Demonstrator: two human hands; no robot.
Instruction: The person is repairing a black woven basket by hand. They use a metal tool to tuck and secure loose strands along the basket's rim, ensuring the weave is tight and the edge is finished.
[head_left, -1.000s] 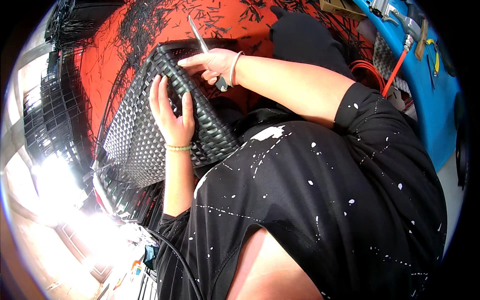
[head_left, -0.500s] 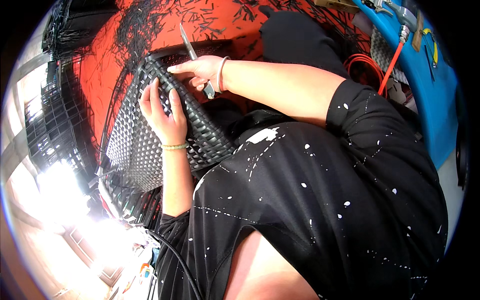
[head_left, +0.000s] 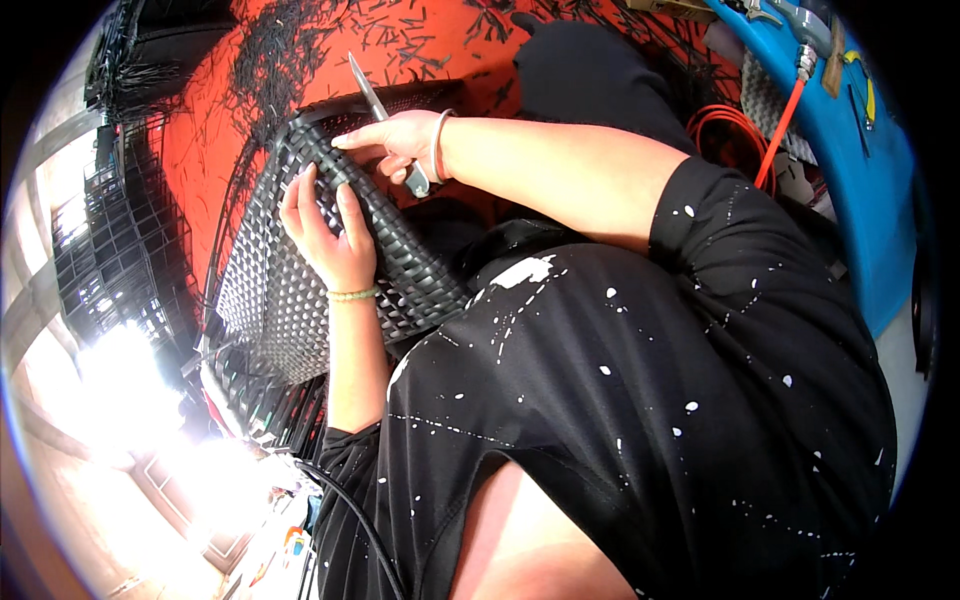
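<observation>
A black woven basket-like piece (head_left: 285,260) of flat glossy strips leans tilted against my lap. My left hand (head_left: 328,235) lies on its woven face, fingers stretched upward and the thumb held apart. At the upper edge of the weave, my right hand (head_left: 400,142) grips a knife (head_left: 368,90), its slim pointed blade angled up and to the left. The dark handle end shows below the palm. My right index finger reaches to the left along the woven edge and seems to touch it. The underside of the right fingers is partly hidden.
Black strip scraps (head_left: 280,60) litter the red floor covering (head_left: 200,150). Black wire frames (head_left: 125,240) stand at the left. To the right, a blue table (head_left: 875,220) bears a air tool and yellow-handled pliers (head_left: 868,95); a coiled red hose (head_left: 725,135) hangs near it.
The knife and my right hand have shifted very slightly to the left. My left hand stays nearly in place on the weave.
</observation>
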